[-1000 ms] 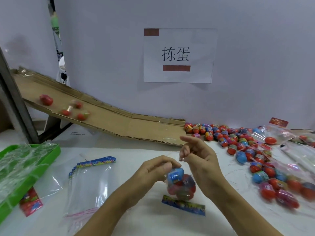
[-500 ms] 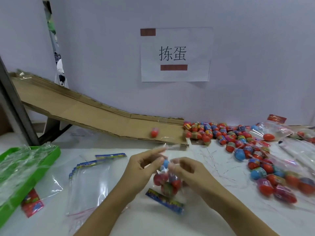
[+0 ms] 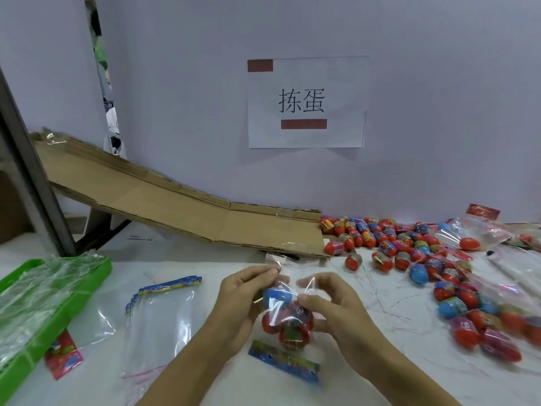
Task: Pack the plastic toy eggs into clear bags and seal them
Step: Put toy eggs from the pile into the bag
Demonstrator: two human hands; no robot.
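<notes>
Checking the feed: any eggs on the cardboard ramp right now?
No, the cardboard ramp is bare; the loose eggs lie on the table past its lower end.

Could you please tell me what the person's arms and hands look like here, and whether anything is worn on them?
Both forearms are bare as far as the frame shows, with no sleeve in view. The left hand and right hand wear no gloves, and no ring, watch or bracelet is visible. The fingernails look short and unpainted.
</notes>
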